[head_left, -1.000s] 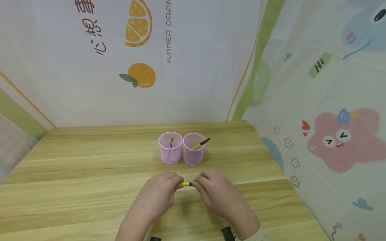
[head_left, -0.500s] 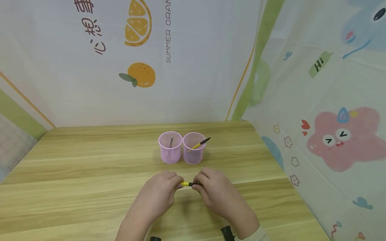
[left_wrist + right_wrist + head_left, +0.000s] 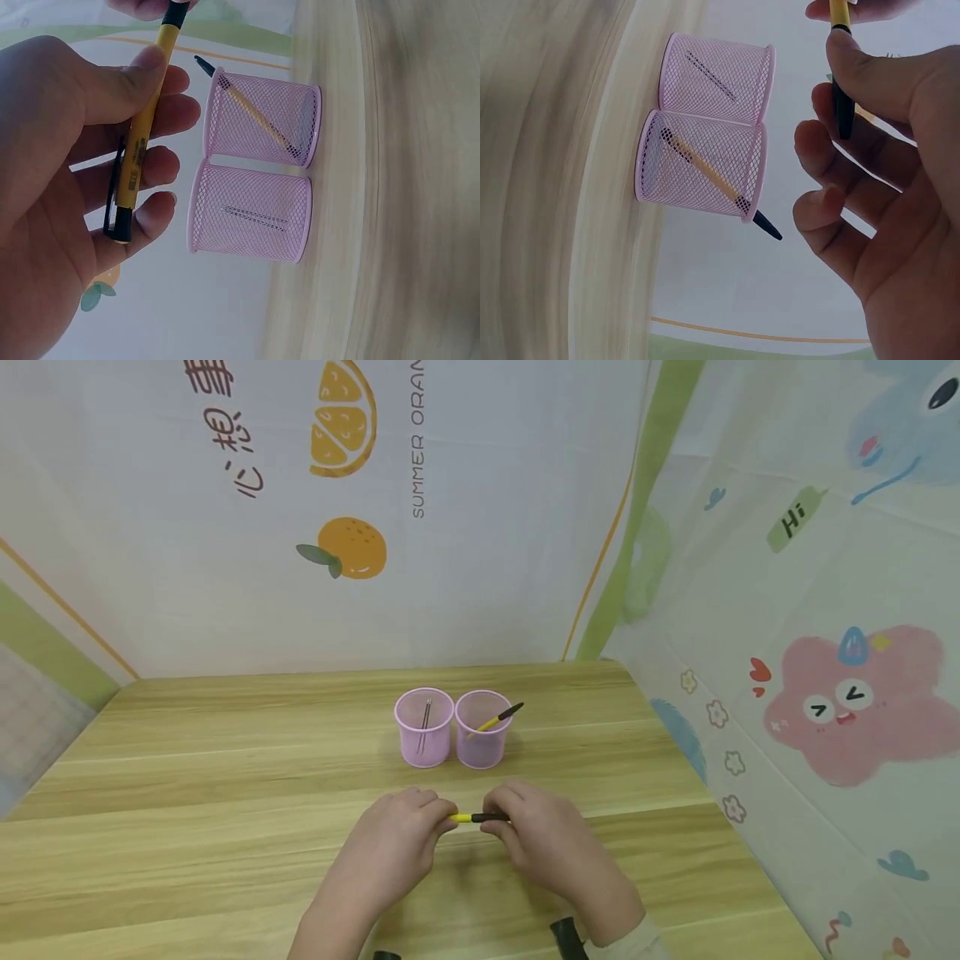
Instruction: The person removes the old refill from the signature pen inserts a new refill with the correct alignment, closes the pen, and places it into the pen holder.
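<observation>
A yellow pen point(image 3: 142, 135) with a black clip and a black end lies level between my two hands, above the table. My left hand point(image 3: 401, 835) holds its yellow barrel, thumb on top and fingers behind, as the left wrist view shows. My right hand point(image 3: 543, 835) pinches the black end point(image 3: 844, 112) between thumb and index finger; its other fingers are loosely bent, off the pen. Just beyond the hands stand two pink mesh pen holders, side by side. The right holder point(image 3: 481, 752) contains a similar yellow pen point(image 3: 498, 719), leaning with its black end over the rim.
Two thin, dark, parallel sticks point(image 3: 424, 722) stand in the left holder point(image 3: 424, 750); their kind is unclear. The wooden table point(image 3: 225, 793) meets a printed white cloth point(image 3: 480, 568) at the back and another at the right. Black objects point(image 3: 567, 937) show beneath the wrists.
My right fingers have shifted slightly to the right along the pen, so more of its black end shows. The left hand and the holders have stayed put.
</observation>
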### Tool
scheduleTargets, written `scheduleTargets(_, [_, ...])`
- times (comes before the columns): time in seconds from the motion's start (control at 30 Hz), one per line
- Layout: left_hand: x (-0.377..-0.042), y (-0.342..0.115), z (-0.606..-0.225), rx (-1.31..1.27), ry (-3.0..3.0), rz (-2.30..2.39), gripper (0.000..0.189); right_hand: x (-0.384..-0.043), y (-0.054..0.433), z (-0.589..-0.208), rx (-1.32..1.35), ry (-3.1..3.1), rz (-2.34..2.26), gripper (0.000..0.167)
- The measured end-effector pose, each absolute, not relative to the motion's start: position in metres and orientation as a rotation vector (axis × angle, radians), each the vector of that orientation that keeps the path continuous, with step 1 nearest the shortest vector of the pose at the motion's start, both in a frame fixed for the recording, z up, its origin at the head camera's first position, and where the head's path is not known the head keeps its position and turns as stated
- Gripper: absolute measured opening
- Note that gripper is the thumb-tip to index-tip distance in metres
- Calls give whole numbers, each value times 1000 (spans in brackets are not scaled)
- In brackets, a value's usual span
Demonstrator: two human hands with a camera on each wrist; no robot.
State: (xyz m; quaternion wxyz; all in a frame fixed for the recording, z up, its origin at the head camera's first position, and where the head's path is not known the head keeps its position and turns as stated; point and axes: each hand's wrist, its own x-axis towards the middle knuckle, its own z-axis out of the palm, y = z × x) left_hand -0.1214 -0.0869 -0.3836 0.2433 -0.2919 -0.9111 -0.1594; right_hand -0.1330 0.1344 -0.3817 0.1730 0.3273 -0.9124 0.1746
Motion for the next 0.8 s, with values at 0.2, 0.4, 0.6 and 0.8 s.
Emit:
scheduleTargets(0.2, [-119, -88, -386, -763, -2506, -385, 7, -137, 137, -385, 974, -2530, 455, 14])
scheduleTargets(0.4, [-119, -90, -387, -749, -2498, -365, 7, -138, 135, -387, 989, -2490, 450, 15])
scheduleTargets(0.6, [-117, -93, -387, -742, -2495, -364, 8, -136, 133, -388, 1003, -2503, 445, 17])
scheduleTargets(0.8, [-116, -93, -386, -734, -2505, -358, 8, -134, 133, -389, 1023, -2471, 475, 17])
